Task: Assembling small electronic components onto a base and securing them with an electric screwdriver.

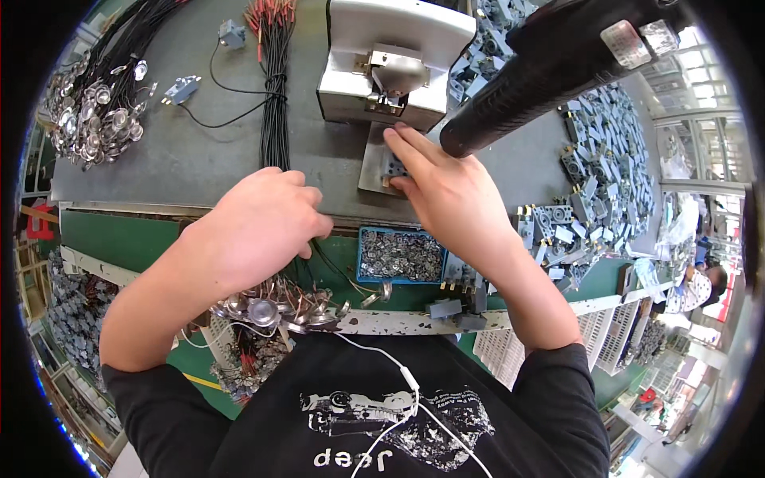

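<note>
My left hand [267,223] is closed, fingers curled down over a bundle of black wires [275,131]. The wires pass beneath it and come out by its fingertips, which are partly hidden. My right hand [454,191] reaches onto a flat metal plate [372,163] at the foot of a white machine [402,60]. Its thumb and fingers are around a small grey block [395,167], which the hand partly covers. Round silvery metal parts [267,311] on wire ends hang at the table's near edge, below my left hand.
A blue tray [398,279] of small metal pieces sits between my forearms. Many grey blocks [606,175] are heaped on the right. A thick black tube [534,84] slants over the table. More wired round parts [96,119] lie at the left. A person [697,291] is far right.
</note>
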Available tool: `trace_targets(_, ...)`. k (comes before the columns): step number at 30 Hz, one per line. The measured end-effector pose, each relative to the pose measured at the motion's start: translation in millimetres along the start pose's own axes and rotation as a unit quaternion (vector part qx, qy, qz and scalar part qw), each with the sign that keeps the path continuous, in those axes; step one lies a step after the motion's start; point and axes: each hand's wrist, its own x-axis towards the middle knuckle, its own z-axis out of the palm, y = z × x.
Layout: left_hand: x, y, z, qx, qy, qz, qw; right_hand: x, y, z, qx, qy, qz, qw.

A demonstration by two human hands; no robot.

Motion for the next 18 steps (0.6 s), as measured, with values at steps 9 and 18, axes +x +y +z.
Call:
trace_targets(9, 4, -3, 5, 0.005, -0.009, 0.028, 1.0, -23, -13, -22, 0.085, 0.006, 0.057, 0.995)
trace_targets(18, 14, 1, -22, -0.165, 0.123, 0.054, 0.977, -28, -44, -56, 0.16, -0.059, -0.069, 0.983)
